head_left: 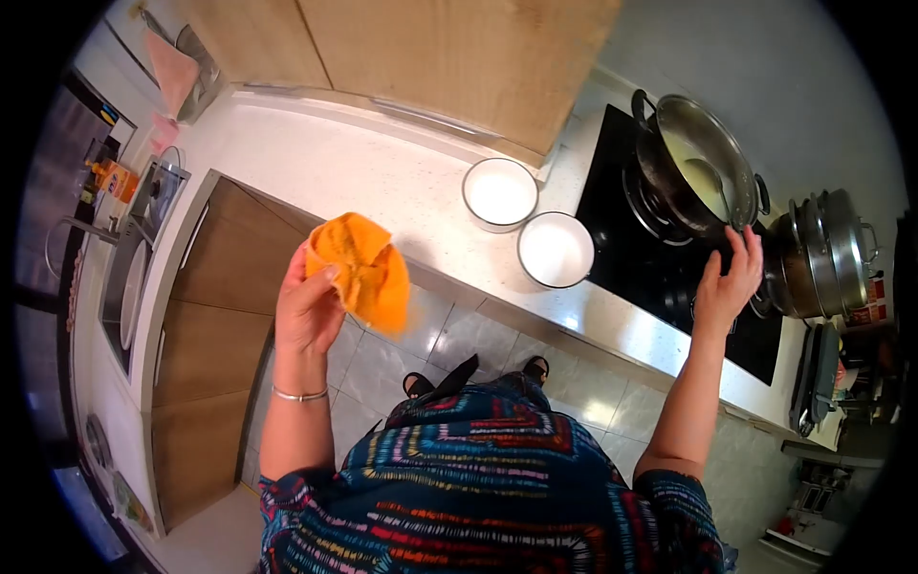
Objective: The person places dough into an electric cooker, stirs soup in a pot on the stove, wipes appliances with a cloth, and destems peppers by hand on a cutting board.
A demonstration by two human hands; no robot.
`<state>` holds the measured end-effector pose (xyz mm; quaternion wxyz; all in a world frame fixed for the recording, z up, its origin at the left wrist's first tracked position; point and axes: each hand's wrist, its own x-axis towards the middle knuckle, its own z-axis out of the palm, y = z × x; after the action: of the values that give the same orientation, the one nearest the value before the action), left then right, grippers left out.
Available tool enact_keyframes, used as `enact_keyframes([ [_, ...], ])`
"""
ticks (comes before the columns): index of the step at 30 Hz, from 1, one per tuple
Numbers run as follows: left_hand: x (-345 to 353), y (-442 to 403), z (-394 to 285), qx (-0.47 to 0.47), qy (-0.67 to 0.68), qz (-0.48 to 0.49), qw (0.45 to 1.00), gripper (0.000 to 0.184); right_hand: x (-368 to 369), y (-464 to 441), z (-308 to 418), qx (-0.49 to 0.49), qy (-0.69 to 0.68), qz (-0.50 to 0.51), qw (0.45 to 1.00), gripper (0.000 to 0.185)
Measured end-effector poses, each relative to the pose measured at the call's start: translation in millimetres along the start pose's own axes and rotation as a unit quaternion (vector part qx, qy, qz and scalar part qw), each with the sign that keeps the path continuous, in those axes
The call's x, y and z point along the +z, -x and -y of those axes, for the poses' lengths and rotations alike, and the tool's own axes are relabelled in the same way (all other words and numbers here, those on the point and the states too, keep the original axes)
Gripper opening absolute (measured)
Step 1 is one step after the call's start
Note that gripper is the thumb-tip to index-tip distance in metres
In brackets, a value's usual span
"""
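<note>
My left hand [311,301] grips a crumpled orange cloth [359,268], held up over the floor in front of the counter edge. My right hand [729,282] reaches over the black cooktop [612,172], fingers stretched toward the near rim of a deep pan [665,187]. The pan holds a pale yellowish liquid, and a ladle [724,199] leans in it with its handle toward my fingertips. Whether my fingers touch the handle or the rim, I cannot tell. Between my hands, two white bowls with dark rims, a farther bowl [500,193] and a nearer bowl [556,250], stand on the counter.
A stacked metal steamer [827,253] stands right of the pan. The pale counter [316,153] curves left to a sink [134,277] with a faucet [86,228]. Wooden cabinets [411,57] hang above the counter. A black appliance [815,378] sits at the far right.
</note>
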<state>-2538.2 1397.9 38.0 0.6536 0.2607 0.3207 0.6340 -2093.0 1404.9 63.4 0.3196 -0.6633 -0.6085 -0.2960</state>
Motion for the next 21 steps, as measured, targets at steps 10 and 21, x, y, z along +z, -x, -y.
enact_keyframes([
  [10,-107.5,40.0,-74.0,0.040,0.002,-0.034,0.999,0.043,18.3,19.6,164.8,0.016,-0.252,0.152,0.956,0.029],
  [21,-196.8,90.8,-114.9,0.143,0.088,-0.172,0.971,0.041,131.6,31.7,220.3,-0.159,0.006,0.350,0.923,0.017],
])
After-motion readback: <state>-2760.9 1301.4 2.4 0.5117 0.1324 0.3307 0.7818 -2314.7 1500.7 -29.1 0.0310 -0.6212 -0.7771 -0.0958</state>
